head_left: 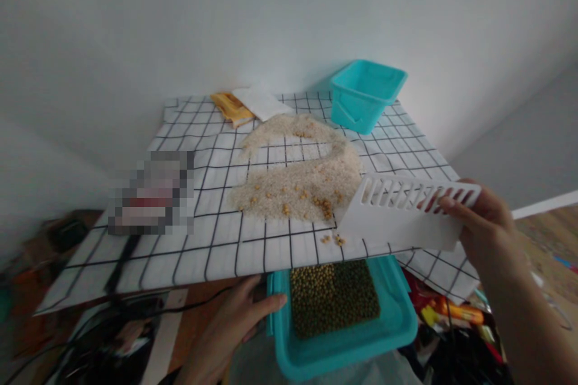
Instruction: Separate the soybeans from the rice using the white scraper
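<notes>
My right hand (490, 219) grips the right end of a white slotted plastic bin (392, 222), its thumb over the slots. The bin's left end rests beside a heap of pale grains (293, 183) mixed with yellow beans (325, 207), and several loose beans (338, 240) lie at its lower left corner. Below the table's front edge, my left hand (246, 313) holds the left side of a teal container (397, 343), thumb over its rim. Inside it are many round beans (336, 301), brightest at the upper left. The table edge partly covers the container.
A checked cloth covers the table (212, 246). A teal bucket (361, 102) stands at the back right, and a yellow packet (232, 108) with a white sheet (262, 103) at the back. A blurred-out device (153, 192) sits left, a black cable (194, 307) below.
</notes>
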Tool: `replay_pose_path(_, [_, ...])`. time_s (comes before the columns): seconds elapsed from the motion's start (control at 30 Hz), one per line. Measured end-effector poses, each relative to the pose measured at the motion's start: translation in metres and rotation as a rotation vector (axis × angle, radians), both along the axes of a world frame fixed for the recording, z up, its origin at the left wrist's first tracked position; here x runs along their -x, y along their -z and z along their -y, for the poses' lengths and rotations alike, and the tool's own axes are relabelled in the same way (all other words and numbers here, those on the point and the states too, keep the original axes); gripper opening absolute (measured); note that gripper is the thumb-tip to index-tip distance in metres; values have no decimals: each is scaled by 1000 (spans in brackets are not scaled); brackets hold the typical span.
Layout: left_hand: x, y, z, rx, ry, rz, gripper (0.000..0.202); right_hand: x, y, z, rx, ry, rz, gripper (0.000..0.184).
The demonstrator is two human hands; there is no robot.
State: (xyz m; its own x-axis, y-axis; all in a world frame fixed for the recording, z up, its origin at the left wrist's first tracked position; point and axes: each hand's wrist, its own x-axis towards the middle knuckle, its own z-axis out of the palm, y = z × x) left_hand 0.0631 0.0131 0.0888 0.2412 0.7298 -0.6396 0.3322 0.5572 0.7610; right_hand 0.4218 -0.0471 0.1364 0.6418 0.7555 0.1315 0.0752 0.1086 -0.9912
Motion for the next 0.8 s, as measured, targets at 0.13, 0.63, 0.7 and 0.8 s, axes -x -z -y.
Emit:
replay_pose_path(0.13, [1,-5,1,-8,18,18,33,-2,1,2,16,14,10,22])
replay_pose_path(0.63, [1,5,-5,53,6,-32,38,3,10,-4,33,-23,31,21])
replay_pose_path(0.7, [1,4,-5,41,-14,-21,39,4,9,-4,27,-30,30,22])
replay_pose_path(0.8, [0,-3,-3,11,-44,-3,34,7,9,-4,27,-34,41,22])
